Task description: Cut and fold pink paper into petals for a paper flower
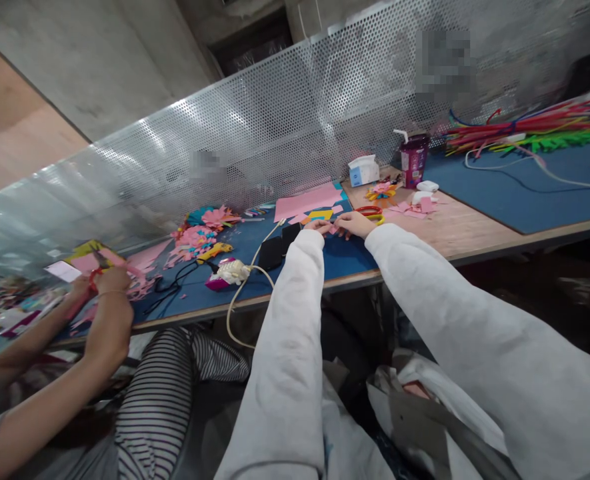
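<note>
Both white-sleeved arms reach to the table, where my hands almost meet. A small piece of pink paper shows between them. My left hand pinches it from the left. My right hand has its fingers closed on its other side. Just behind my right hand lie scissors with red and yellow handles. Beyond my fingers are a yellow piece of paper and a large pink sheet. Two dark flat objects, like phones, sit left of my left hand.
A co-worker's hands hold scissors and pink paper at the left. Paper flowers, a yellow glue gun and a cabled power strip lie between us. A purple cup and tissue pack stand by the perforated metal screen.
</note>
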A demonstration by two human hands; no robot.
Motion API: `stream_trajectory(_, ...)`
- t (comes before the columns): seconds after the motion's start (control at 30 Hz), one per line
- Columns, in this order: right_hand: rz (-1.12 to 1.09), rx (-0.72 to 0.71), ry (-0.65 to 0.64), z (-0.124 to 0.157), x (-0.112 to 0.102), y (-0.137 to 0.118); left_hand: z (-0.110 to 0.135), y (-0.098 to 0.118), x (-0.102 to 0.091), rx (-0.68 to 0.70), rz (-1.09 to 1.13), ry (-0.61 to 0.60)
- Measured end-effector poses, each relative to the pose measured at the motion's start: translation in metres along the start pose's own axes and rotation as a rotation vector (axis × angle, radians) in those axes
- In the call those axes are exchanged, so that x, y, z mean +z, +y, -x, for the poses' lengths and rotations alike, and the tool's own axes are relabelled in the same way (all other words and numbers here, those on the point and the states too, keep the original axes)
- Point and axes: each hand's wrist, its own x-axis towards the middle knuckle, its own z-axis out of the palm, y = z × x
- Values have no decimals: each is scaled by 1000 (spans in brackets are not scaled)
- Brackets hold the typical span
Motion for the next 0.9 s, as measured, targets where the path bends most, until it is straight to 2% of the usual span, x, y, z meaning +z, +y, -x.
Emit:
stream_trajectory(0.43, -3, -6, -20, 0, -2, 0, 1, 2, 1, -16, -6, 39)
stream_trajectory(0.77, -12, -20, -29, 0, -3, 1, -2, -3, -2, -3, 66, -29)
stream_trajectory(0.9, 0, -33, -13, 0, -2, 2, 2, -5, -7, 66, 90, -117)
